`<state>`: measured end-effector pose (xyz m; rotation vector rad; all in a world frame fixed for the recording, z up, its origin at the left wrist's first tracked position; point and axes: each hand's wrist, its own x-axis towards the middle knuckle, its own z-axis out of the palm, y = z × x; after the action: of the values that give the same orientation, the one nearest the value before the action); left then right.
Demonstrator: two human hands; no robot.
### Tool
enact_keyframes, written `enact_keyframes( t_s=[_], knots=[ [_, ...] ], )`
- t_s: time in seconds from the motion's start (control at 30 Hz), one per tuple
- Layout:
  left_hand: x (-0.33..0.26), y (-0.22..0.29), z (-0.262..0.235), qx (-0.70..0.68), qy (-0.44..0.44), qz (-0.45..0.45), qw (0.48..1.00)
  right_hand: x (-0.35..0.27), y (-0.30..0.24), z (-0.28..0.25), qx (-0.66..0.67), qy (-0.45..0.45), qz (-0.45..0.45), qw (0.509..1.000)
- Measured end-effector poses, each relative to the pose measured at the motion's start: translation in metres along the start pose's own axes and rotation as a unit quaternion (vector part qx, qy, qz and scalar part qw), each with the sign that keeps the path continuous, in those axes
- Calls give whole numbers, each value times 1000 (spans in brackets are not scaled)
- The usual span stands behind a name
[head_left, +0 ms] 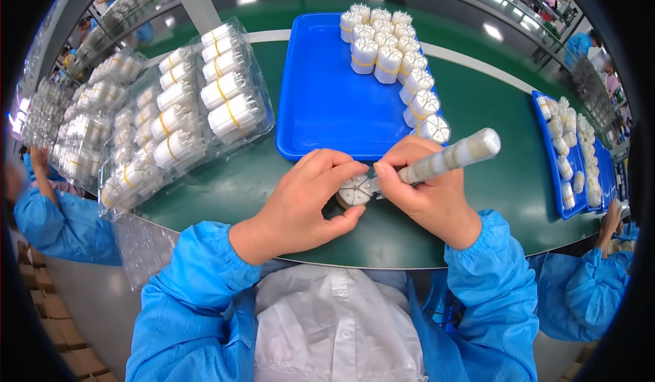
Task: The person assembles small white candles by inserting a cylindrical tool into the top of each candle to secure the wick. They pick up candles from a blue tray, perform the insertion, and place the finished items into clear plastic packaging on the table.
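Between the thumb and fingers of my left hand [300, 197] is a round white plastic piece [355, 193], its end face split into wedge-like segments by thin lines. My right hand [433, 197] is closed around a hand tool with a thick, pale, tape-wrapped handle [467, 150]. The tool's short metal tip reaches the right edge of the white piece; whether it presses in cannot be seen. Just beyond my hands lies a blue tray [321, 119]. Similar white cylinders [388, 62], several with yellow bands, stand along its right side.
On the left, clear plastic trays [256, 85] hold rows of banded white bundles [232, 114]. More blue trays [570, 208] with white pieces sit at the far right. The green table [491, 197] curves in front of me. Co-workers in blue sleeves [65, 225] are on both sides.
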<state>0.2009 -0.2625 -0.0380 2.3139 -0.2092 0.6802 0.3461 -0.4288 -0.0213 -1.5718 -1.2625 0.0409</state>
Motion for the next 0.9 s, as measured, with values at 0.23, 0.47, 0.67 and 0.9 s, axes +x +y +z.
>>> enact_keyframes(
  t_s=[0.23,0.47,0.67,0.9],
  knots=[
    [-2,5,3,30,10,-34,999,0,-5,5,-18,-25,3,1000],
    [0,4,4,4,28,-10,1000,5,0,-3,43,37,-5,998],
    [1,7,5,-31,17,-19,999,0,1,1,29,-8,34,999],
    [-2,3,8,23,-1,-54,998,-1,3,2,36,-12,11,999]
  ],
)
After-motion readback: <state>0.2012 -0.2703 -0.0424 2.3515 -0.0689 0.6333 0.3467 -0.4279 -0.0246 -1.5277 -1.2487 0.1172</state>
